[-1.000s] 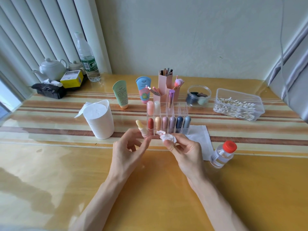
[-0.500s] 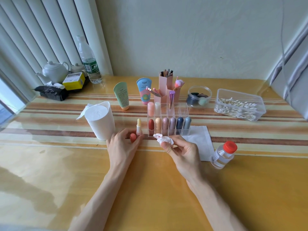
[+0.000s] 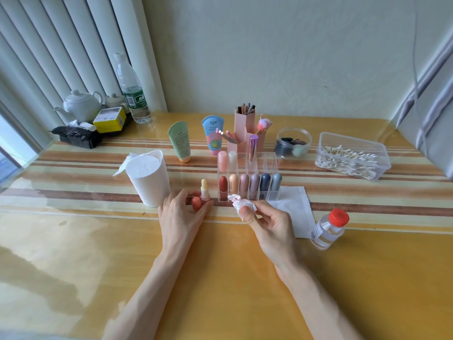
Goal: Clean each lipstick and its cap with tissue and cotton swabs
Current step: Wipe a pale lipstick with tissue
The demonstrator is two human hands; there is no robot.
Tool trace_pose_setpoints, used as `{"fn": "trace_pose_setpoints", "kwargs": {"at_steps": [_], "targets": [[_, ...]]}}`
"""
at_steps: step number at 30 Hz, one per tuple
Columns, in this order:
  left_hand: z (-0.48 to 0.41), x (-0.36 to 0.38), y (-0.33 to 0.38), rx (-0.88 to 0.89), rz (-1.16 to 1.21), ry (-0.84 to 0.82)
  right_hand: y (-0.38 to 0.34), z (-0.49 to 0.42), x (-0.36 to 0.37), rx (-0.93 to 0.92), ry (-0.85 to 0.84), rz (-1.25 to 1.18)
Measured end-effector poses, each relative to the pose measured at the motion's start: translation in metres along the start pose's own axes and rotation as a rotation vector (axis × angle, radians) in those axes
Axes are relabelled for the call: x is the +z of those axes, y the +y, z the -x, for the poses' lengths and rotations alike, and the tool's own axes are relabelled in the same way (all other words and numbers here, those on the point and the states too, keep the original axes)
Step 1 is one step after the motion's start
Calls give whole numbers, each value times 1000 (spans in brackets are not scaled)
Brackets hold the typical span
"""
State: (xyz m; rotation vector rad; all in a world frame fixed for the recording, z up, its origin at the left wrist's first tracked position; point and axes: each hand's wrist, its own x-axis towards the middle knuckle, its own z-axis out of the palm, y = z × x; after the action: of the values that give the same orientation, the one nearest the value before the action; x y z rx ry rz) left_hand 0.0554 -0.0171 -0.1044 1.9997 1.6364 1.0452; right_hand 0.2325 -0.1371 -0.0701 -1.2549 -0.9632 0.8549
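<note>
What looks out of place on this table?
One pale yellow lipstick stands uncapped on the table, just left of the clear plastic organizer, while the others sit capped in its slots. The left hand holds a coral cap. The crumpled white tissue in the right hand carries red smudges.

- You get a single view — a wide-angle camera worn on your head, facing forward and down over the table (image 3: 220, 290)
- Your left hand (image 3: 181, 217) and right hand (image 3: 272, 225) sit mid-frame, close under the lens, forearms entering from the bottom edge
- The wall (image 3: 269, 57) closes the top
</note>
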Motion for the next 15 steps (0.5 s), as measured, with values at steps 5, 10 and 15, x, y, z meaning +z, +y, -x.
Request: {"fn": "trace_pose_setpoints", "kwargs": {"at_steps": [5, 10, 15], "targets": [[0, -2, 2, -16, 1, -7, -2, 0, 1, 3, 1, -16], [2, -3, 5, -7, -3, -4, -2, 1, 1, -7, 0, -10], [13, -12, 12, 46, 34, -11, 2, 0, -4, -17, 10, -8]]}}
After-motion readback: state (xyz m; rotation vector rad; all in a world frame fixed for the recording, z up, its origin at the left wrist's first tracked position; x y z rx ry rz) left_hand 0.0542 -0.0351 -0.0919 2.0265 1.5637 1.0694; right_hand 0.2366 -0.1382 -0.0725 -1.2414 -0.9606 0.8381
